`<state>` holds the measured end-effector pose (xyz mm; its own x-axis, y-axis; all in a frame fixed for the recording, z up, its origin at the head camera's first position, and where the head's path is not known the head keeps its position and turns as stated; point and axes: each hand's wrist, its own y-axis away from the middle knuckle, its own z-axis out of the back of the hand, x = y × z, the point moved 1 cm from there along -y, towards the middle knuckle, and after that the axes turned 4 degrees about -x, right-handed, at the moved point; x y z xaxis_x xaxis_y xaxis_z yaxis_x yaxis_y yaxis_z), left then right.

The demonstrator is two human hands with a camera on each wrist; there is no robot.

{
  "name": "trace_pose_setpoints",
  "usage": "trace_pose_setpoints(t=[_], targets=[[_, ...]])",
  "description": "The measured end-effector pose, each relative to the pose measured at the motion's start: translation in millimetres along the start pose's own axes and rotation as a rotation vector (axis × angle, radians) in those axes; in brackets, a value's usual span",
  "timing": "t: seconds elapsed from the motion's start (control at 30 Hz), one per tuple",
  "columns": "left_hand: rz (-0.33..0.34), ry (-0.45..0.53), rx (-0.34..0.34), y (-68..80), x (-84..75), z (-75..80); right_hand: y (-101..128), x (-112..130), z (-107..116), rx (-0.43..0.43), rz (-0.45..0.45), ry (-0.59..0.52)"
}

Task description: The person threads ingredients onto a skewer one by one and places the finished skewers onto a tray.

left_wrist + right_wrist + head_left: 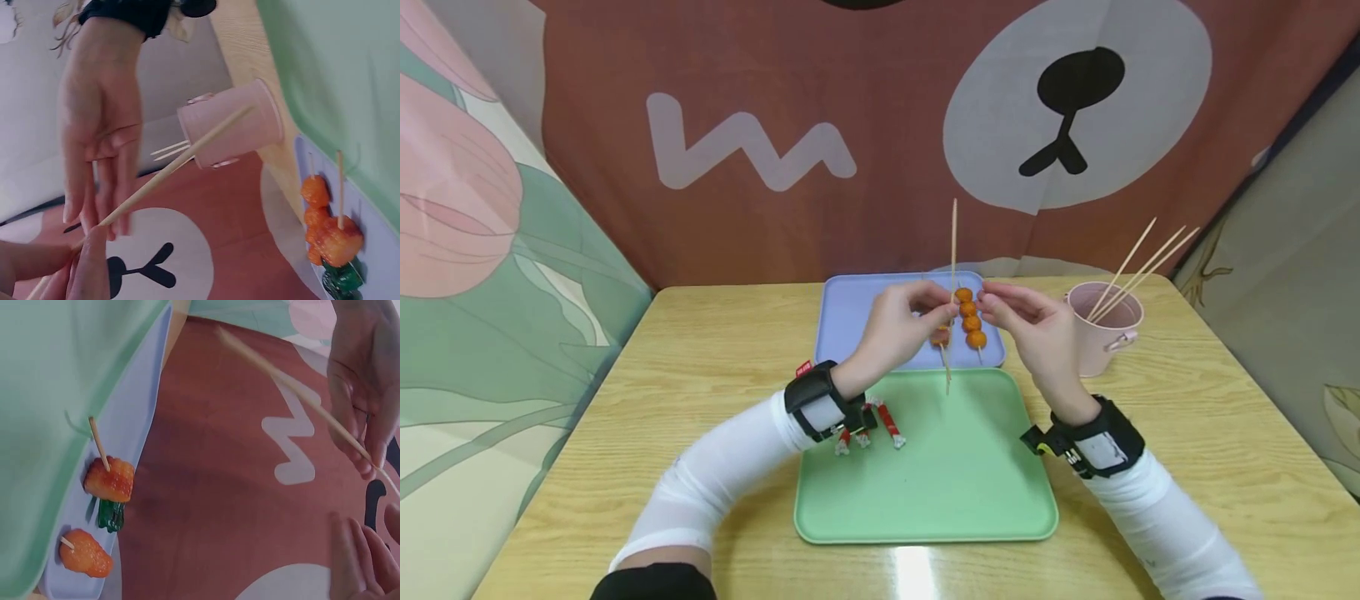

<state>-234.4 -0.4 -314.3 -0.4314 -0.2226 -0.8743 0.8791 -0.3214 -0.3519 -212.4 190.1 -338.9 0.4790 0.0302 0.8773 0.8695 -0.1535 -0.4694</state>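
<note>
My left hand (898, 325) pinches a bare bamboo skewer (953, 250) and holds it upright over the far edge of the green tray (955, 483). My right hand (1030, 329) hovers just right of the skewer with its fingers nearly straight and holds nothing. The left wrist view has the skewer (175, 165) running up from my left fingertips (62, 269) past the right hand (100, 125). Seen from the right wrist, the skewer (294, 390) slants down from the left hand (365, 375). A finished skewer of orange balls (972, 321) lies on the blue tray (850, 317).
A pink cup (1105, 329) with several spare skewers stands right of the blue tray. Red-and-white wrapped sticks (887, 423) lie on the green tray's left side. Another skewer with an orange and a green piece (109, 487) lies on the blue tray. Fabric walls surround the wooden table (715, 350).
</note>
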Motion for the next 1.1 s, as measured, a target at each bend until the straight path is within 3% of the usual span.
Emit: trace_pose_setpoints(t=[0.1, 0.23, 0.27, 0.53, 0.7, 1.1], targets=[[-0.046, 0.125, -0.053, 2.4, 4.9, 2.8, 5, 0, -1, 0.066, -0.025, 0.092], [-0.042, 0.277, -0.098, 5.1, 2.3, 7.6, 9, 1, 1, 0.13, -0.039, 0.208], [-0.017, 0.305, -0.114, 7.5, -5.7, 10.1, 10, 1, 2, 0.142, -0.041, 0.228], [0.082, 0.518, -0.219, 9.0, -8.3, 16.5, 18, 3, 12, 0.228, -0.112, 0.349], [0.099, 0.563, -0.252, 10.5, -8.1, 18.2, 24, 2, 15, 0.283, -0.112, 0.374], [0.114, 0.597, -0.232, 15.9, -6.0, 14.3, 32, 1, 14, 0.32, -0.11, 0.37]])
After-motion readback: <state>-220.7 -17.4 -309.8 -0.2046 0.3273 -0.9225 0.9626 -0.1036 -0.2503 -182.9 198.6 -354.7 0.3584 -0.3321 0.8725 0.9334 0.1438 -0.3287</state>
